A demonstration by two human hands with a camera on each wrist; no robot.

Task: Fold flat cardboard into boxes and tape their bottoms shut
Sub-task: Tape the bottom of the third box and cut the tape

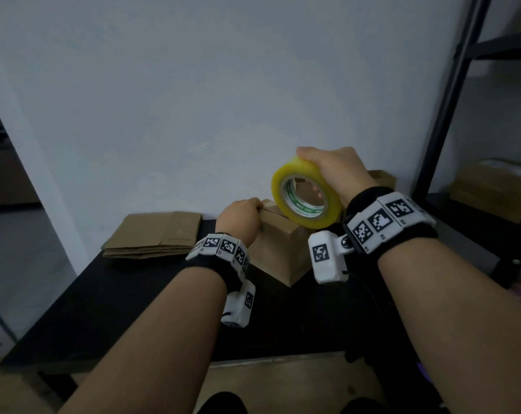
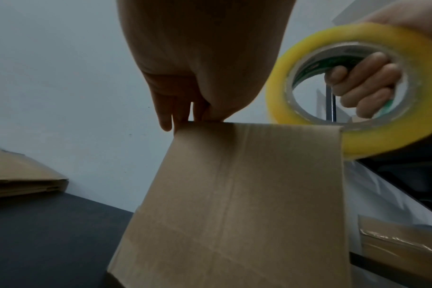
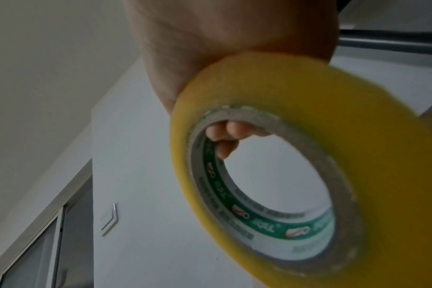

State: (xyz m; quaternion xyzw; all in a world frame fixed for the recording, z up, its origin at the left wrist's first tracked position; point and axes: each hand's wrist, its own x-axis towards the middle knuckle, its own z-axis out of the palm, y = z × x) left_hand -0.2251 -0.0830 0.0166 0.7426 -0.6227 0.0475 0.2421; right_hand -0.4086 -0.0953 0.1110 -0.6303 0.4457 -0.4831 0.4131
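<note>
Nearest in the head view, both forearms reach forward over the black table (image 1: 110, 294), each wrist banded with black-and-white markers; the forearms cover much of the table's near part, and its near edge is half lost in the dim light.

The box (image 1: 278, 249) stands on the table between the wrists, one corner edge turned toward the person. Its top face is mostly hidden behind the hands and the roll, so whether any tape already lies on it cannot be told.

The left hand (image 1: 240, 216) sits at the box's upper left edge, fingers curled over the rim. In the left wrist view the fingertips (image 2: 166, 124) hook over that top edge while the thumb side presses against it, so its grip is closed on the cardboard.

The right hand (image 1: 337, 171) holds the yellow tape roll (image 1: 305, 195) upright at the box's upper right corner, just over the top; whether the roll touches the cardboard is unclear. Its grip is clamped round the roll: thumb over the outer band, fingers (image 3: 225, 134) threaded through the core. The core's green lettering is blurred.

Farther left, a stack of flat cardboard (image 1: 156, 236) lies against the white wall (image 1: 193, 100). To the right, a dark shelf frame (image 1: 450, 94) is cut off by the picture's edge.
</note>
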